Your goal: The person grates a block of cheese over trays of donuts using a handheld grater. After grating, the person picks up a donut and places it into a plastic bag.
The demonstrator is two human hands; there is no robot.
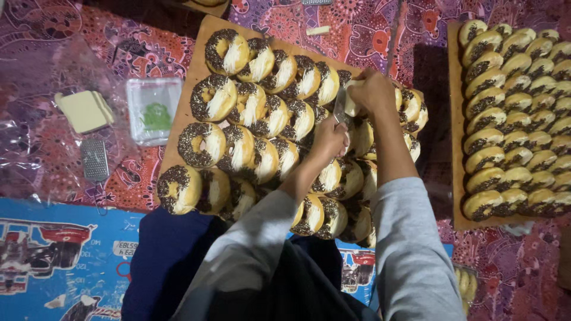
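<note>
Centrally, above the doughnuts on their wooden board, the right hand is clamped on a pale cheese block, pressing it against a small grater that the left hand grips and steadies so shreds fall onto the rows beneath. Another loaded board sits at right; a spare grater lies at left.

Both hands rub cheese on grater above doughnuts.

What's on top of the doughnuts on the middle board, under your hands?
On the doughnuts: dark sprinkles and pale grated shreds. The right hand holds a pale block over a grater in the left hand; doughnuts beneath are hidden.
</note>
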